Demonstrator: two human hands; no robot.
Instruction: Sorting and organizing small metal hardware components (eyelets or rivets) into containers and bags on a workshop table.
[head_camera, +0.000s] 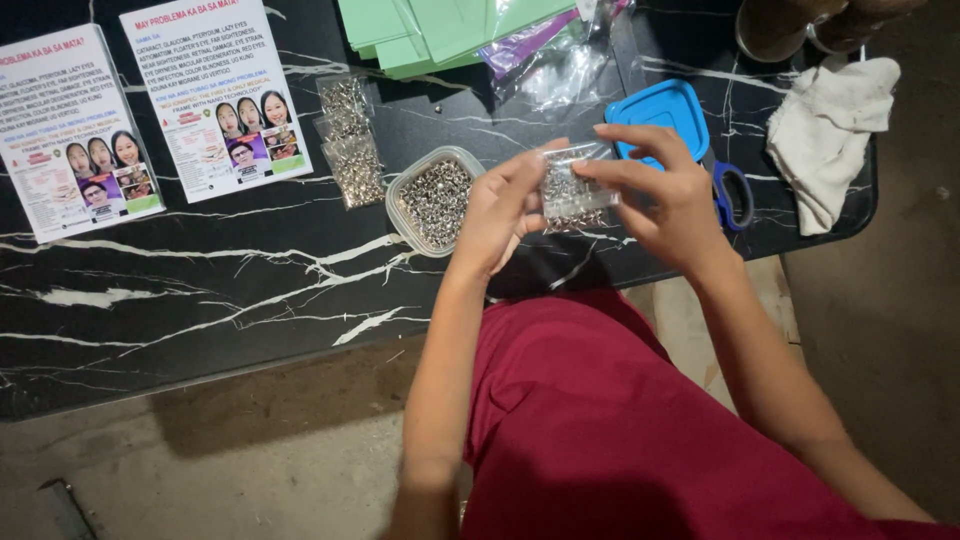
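Scissors (735, 195) half hidden behind right hand (665, 195)

Two white leaflets (140, 105) with red headings lie at ten o'clock; filled clear bags (350, 140) at eleven; a small clear bag (572, 190) of silver studs at centre, clear sleeves (545, 55) at twelve

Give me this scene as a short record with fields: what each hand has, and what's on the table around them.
Left hand: pinches the left edge of a small clear bag of silver studs
Right hand: grips the bag's right side
Container: clear tub of silver studs, open, left of the hands
Lid: blue, lying behind the right hand
Filled bags: stacked behind the tub
Scissors: blue handles, right of the hands
Cloth: white, far right
Table: black, white veins
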